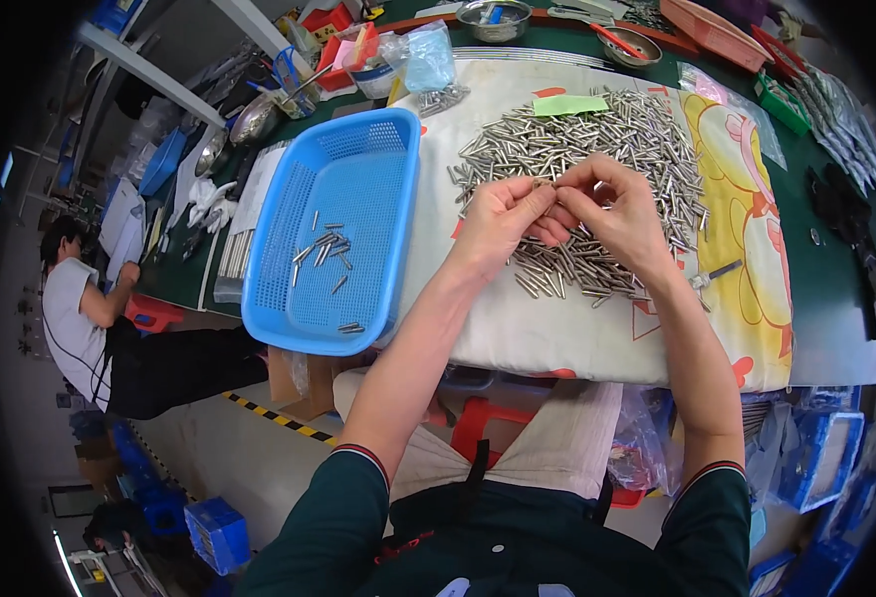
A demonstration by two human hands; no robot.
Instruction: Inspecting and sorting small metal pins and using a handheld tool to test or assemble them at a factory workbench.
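My left hand [503, 221] and my right hand [619, 211] meet above a wide heap of small metal pins [607, 134]. Thumbs and fingertips of both are pinched together at one spot. Whatever sits between them is too small and too covered to make out. The heap lies loose on a pale printed cloth [493, 333]. To the left stands a blue plastic basket [395, 284] with perforated walls. Several pins [333, 244] are scattered on its bottom, and a few more lie by its near edge.
A green paper slip [569, 105] rests on the heap's far side. Right of it lies a small tool with a dark tip [719, 275]. Metal bowls [495, 18] and a pink basket [712, 30] line the back. Another person [85, 308] sits at the left.
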